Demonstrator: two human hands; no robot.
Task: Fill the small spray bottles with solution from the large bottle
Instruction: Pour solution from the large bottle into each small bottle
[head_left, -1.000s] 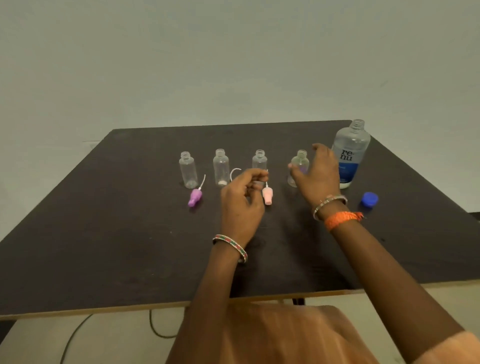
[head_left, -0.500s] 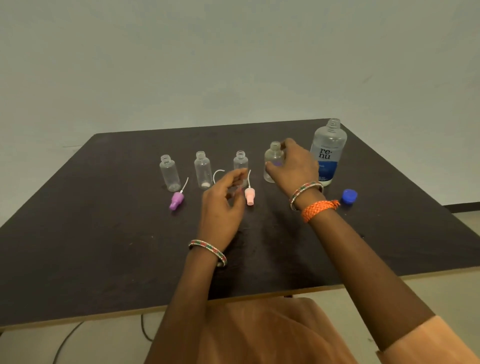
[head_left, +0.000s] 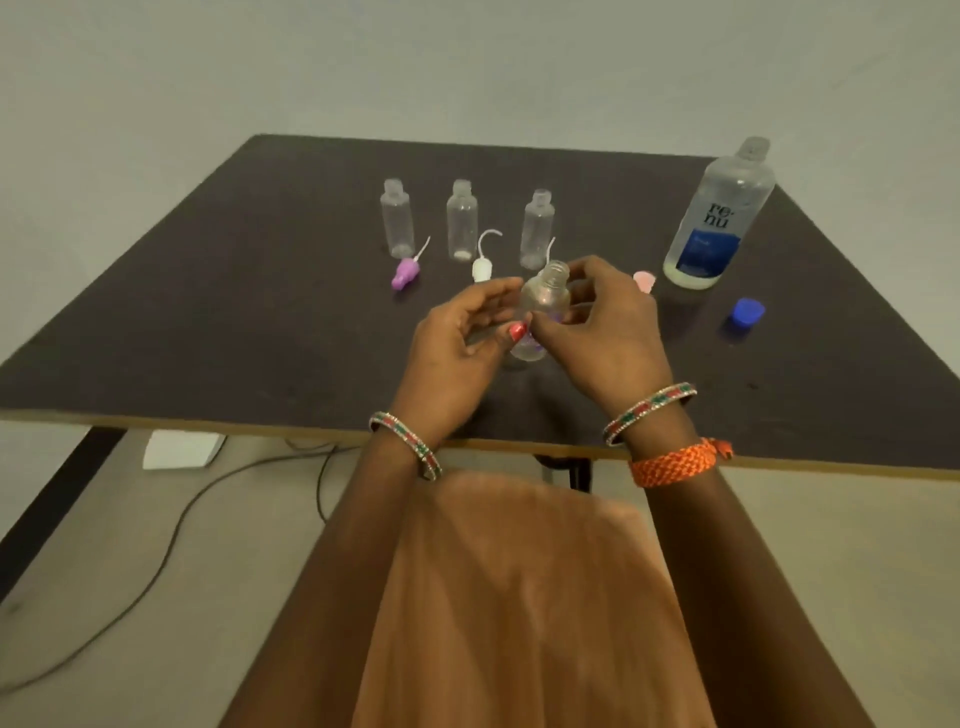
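Observation:
I hold one small clear spray bottle (head_left: 544, 301), uncapped, above the table's near middle. My right hand (head_left: 605, 332) grips its right side and my left hand (head_left: 462, 338) pinches its left side. Three more small clear bottles (head_left: 397, 218) (head_left: 461, 221) (head_left: 537, 228) stand open in a row behind. The large clear bottle (head_left: 719, 218) with a blue label stands uncapped at the right. A purple spray cap (head_left: 405, 273), a white spray cap (head_left: 481, 267) and a pink spray cap (head_left: 644, 280) lie on the table.
The large bottle's blue cap (head_left: 748, 312) lies on the dark table (head_left: 208, 322) at the right. Under the table are a white box (head_left: 182, 449) and a black cable (head_left: 171, 545) on the floor. My orange-clothed lap (head_left: 519, 597) is below the table's front edge.
My right hand lifted the rightmost small bottle out of the row and brought it toward me. My left hand came up to it. The camera tilted downward.

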